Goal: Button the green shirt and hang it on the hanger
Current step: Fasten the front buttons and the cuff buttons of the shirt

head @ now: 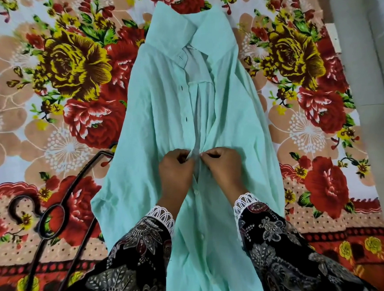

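Midway up the placket of the green shirt [164,115], both my hands are pinched shut on cloth: my left hand [175,174] grips the edge with the buttonholes, my right hand [222,166] grips the button edge, and the two meet at one button. Whether that button is through its hole I cannot tell; my fingers cover it. The shirt lies flat on the flowered bedsheet [71,88], collar away from me, hem toward my lap. Below my hands the front looks closed, with pale buttons in a row; above them it gapes open, three dark buttonholes showing.

The main risk, I judge, is mismatching: the open front is wrinkled and pulled askew, so I could push a button into the wrong hole and leave the front crooked. Thin cloth may also slip from my pinch.

At my left lies the black hanger [52,217], its far arm tucked under the shirt's side, so dragging the shirt could snag it. My patterned sleeves [142,245] rest over the lower front, hiding part of it.
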